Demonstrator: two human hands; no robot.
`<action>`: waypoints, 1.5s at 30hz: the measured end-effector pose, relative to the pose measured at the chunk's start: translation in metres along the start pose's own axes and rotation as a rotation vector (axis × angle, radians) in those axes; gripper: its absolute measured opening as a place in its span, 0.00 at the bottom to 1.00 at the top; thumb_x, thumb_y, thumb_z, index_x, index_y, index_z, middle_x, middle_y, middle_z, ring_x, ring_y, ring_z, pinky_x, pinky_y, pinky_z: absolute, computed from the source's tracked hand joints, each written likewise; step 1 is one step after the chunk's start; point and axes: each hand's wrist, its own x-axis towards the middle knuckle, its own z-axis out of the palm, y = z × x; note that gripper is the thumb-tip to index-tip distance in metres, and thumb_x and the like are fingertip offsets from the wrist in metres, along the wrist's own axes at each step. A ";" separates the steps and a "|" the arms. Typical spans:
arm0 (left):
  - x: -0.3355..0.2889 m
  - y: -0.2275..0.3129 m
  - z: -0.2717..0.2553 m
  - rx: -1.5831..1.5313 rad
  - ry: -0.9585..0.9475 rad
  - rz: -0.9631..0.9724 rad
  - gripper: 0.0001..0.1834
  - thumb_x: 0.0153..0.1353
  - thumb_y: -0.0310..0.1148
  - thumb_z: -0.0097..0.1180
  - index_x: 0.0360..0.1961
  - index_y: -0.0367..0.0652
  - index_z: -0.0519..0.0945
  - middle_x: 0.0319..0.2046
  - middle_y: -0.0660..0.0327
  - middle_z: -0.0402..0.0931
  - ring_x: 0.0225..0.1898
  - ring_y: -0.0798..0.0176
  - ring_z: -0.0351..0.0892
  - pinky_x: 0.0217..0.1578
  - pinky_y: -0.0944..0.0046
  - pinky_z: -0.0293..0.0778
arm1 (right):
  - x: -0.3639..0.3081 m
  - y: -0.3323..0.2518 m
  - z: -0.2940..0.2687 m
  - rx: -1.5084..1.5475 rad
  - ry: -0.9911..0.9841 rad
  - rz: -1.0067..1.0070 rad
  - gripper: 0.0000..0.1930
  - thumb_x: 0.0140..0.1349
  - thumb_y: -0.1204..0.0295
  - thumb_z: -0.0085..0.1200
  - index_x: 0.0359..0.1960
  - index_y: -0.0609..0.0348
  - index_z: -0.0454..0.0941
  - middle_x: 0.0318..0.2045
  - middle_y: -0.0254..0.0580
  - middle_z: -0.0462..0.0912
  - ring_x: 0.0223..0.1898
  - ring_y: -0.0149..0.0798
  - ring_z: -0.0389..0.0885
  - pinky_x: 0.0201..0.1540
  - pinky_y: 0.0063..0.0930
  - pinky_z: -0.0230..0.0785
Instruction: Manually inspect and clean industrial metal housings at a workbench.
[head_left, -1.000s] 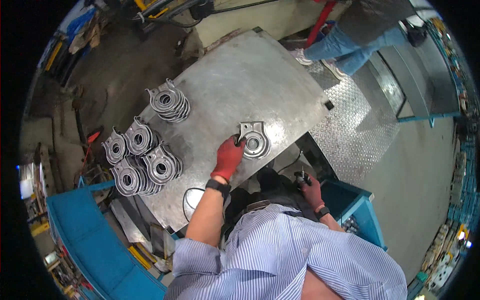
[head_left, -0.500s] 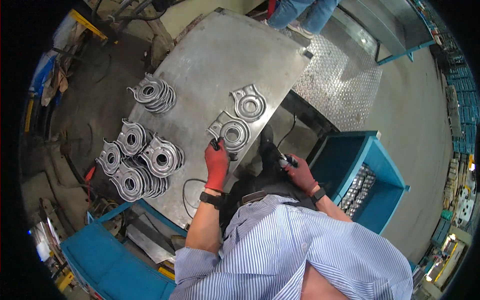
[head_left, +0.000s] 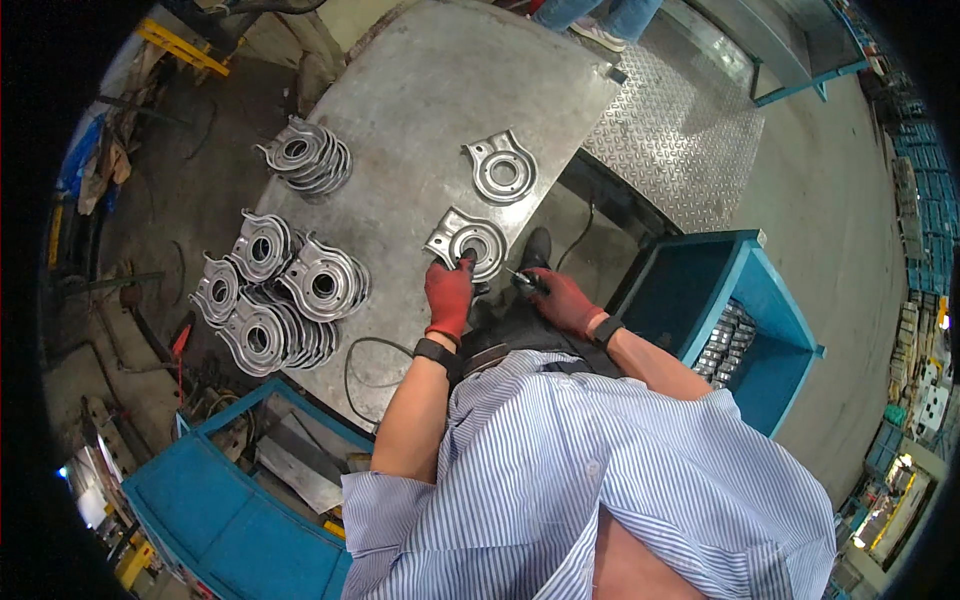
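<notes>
My left hand [head_left: 449, 296], in a red glove, grips the near edge of a round stamped metal bracket [head_left: 467, 240] lying at the front edge of the steel table [head_left: 420, 110]. A second bracket [head_left: 500, 168] of the same kind lies flat just beyond it. My right hand [head_left: 560, 299], also in a red glove, is off the table's edge and closed around a small thin tool [head_left: 522, 279] whose tip points toward the near bracket.
A pile of several brackets [head_left: 280, 300] sits at the table's left, with a smaller stack [head_left: 305, 158] further back. A blue bin [head_left: 720, 320] stands at my right and another blue bin [head_left: 220, 510] at lower left. Someone's legs [head_left: 600, 15] stand beyond the table. A cable [head_left: 365, 365] loops near the front edge.
The view has shifted and a second bracket is now on the table. My left hand has stayed at the near bracket's edge; my right hand has come closer to it with the tool.
</notes>
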 end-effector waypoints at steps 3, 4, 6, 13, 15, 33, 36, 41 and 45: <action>0.003 -0.003 0.003 -0.159 -0.077 0.093 0.21 0.53 0.42 0.62 0.32 0.31 0.76 0.33 0.42 0.77 0.38 0.39 0.76 0.38 0.48 0.70 | 0.004 0.012 0.007 -0.003 0.016 -0.018 0.18 0.57 0.71 0.54 0.49 0.61 0.75 0.43 0.57 0.79 0.47 0.57 0.76 0.49 0.42 0.68; 0.003 -0.004 0.004 -0.128 -0.065 0.081 0.21 0.53 0.42 0.62 0.33 0.31 0.76 0.34 0.41 0.77 0.39 0.38 0.75 0.39 0.48 0.70 | 0.005 0.014 0.010 0.002 0.018 -0.020 0.18 0.56 0.71 0.55 0.48 0.61 0.75 0.43 0.57 0.79 0.47 0.57 0.76 0.49 0.43 0.68; 0.002 -0.004 0.006 -0.067 -0.040 0.053 0.20 0.54 0.42 0.61 0.33 0.31 0.76 0.34 0.41 0.76 0.39 0.38 0.75 0.39 0.48 0.70 | 0.007 0.017 0.012 -0.007 0.001 -0.024 0.19 0.54 0.74 0.54 0.49 0.61 0.74 0.45 0.56 0.79 0.48 0.55 0.76 0.50 0.40 0.68; 0.003 0.000 0.002 -0.135 -0.055 0.146 0.20 0.55 0.41 0.60 0.32 0.29 0.76 0.33 0.39 0.76 0.39 0.37 0.75 0.39 0.48 0.70 | 0.010 0.024 0.021 -0.031 0.121 -0.082 0.16 0.53 0.73 0.54 0.45 0.61 0.75 0.39 0.57 0.79 0.44 0.58 0.76 0.46 0.44 0.69; 0.002 0.003 0.001 -0.048 -0.035 0.082 0.21 0.54 0.41 0.60 0.33 0.29 0.76 0.34 0.38 0.76 0.39 0.37 0.75 0.39 0.48 0.70 | 0.010 0.026 0.023 -0.017 0.130 -0.113 0.16 0.53 0.74 0.54 0.45 0.61 0.75 0.39 0.57 0.79 0.44 0.58 0.76 0.45 0.44 0.69; 0.002 0.010 -0.001 -0.033 -0.053 -0.022 0.23 0.54 0.43 0.61 0.31 0.28 0.76 0.35 0.37 0.76 0.41 0.36 0.75 0.40 0.47 0.70 | 0.011 0.031 0.028 -0.097 0.169 -0.112 0.19 0.47 0.76 0.55 0.44 0.61 0.73 0.38 0.56 0.78 0.42 0.58 0.76 0.44 0.45 0.70; 0.001 0.011 -0.003 -0.025 -0.067 -0.018 0.23 0.54 0.44 0.61 0.30 0.28 0.76 0.34 0.37 0.76 0.40 0.35 0.75 0.39 0.48 0.70 | 0.012 0.035 0.029 -0.079 0.164 -0.138 0.19 0.47 0.76 0.54 0.45 0.60 0.74 0.38 0.55 0.78 0.43 0.58 0.76 0.44 0.45 0.70; 0.007 -0.003 0.006 -0.085 -0.031 0.046 0.24 0.53 0.45 0.62 0.30 0.28 0.77 0.34 0.37 0.76 0.39 0.35 0.75 0.38 0.47 0.70 | 0.013 0.035 0.029 -0.092 0.163 -0.138 0.20 0.47 0.77 0.54 0.46 0.60 0.74 0.39 0.55 0.78 0.43 0.57 0.76 0.45 0.44 0.69; 0.000 0.005 0.006 0.001 -0.026 0.010 0.23 0.53 0.45 0.62 0.31 0.29 0.77 0.34 0.37 0.76 0.39 0.36 0.75 0.39 0.47 0.70 | 0.012 0.038 0.028 -0.107 0.102 -0.109 0.21 0.47 0.77 0.54 0.47 0.61 0.73 0.41 0.55 0.78 0.45 0.57 0.76 0.47 0.43 0.69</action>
